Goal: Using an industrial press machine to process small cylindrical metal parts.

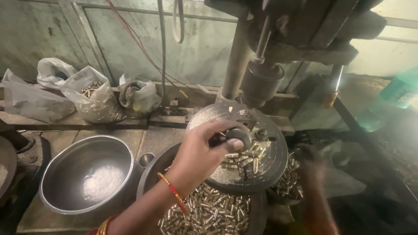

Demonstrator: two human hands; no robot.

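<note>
- Drill press table (272, 163), the round dark plate under the chuck (261, 82), is where the work sits: a fixture at its middle, a scatter of small brass parts (246, 159) lying on its near half, pale swarf dusted over its left part.
- Large steel bowl (56, 174) stands well left of the table, holding only a patch of pale filings; a tiny steel cup (146, 159) sits between it and the next bowl.
- Bowl of brass parts (209, 213) lies under the table's near edge, heaped; a second heap (287, 182) shows at the table's right.
- Plastic bags (93, 100) line the back ledge, one open with brass pieces showing.
- Left hand (202, 152) reaches over the table, fingers closed around a dark round knob (237, 137) beside the fixture, thumb pressing on it.
- Right hand (311, 174) is a dark blur at the table's right edge; I cannot tell whether it grips anything.
- Step, as I judge it: a part is being seated or clamped at the fixture under the chuck. A next move calls for fingers kept clear of the spindle line.
- Room: tight. The column stands just behind, the table rim overhangs the bowl, and loose parts crowd the near edge; free space lies to the left over the large bowl.
</note>
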